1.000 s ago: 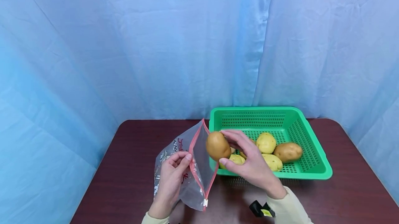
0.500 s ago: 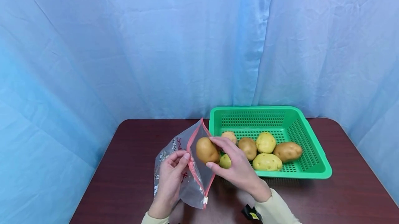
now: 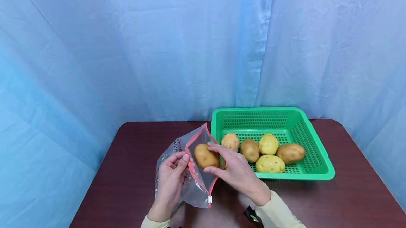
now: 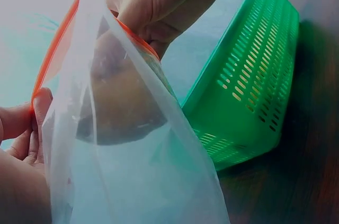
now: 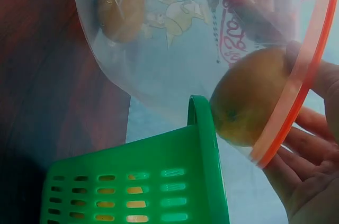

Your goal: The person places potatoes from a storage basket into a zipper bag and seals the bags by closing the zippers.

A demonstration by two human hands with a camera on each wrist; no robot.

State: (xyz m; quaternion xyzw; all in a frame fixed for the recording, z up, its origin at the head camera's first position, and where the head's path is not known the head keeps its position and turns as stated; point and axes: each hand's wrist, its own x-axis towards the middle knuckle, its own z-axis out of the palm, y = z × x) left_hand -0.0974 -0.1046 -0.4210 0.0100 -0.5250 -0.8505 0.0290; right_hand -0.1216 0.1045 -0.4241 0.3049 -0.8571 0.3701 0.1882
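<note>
A clear zip bag (image 3: 193,196) with a red edge and a white slider (image 3: 209,199) leans with its mouth spread apart. My left hand (image 3: 169,178) pinches the near lip of that mouth between thumb and fingers. Inside the opening is a brown potato (image 3: 204,154), which my right hand (image 3: 238,171) holds with thumb and fingers at its right side. Through the plastic, the left wrist view shows this potato (image 4: 122,102) as a blurred shape. In the right wrist view another brown potato (image 5: 122,8) lies lower down in the bag.
A green perforated basket (image 3: 317,150) stands right of the bag, close to its mouth. It holds several brown and yellow potatoes (image 3: 269,164). Below is a dark red-brown table (image 3: 127,178), with a blue curtain (image 3: 190,44) behind it.
My right hand has carried the potato leftward and down from the basket side into the bag's mouth. My left hand keeps its pinch on the lip, which has shifted slightly left.
</note>
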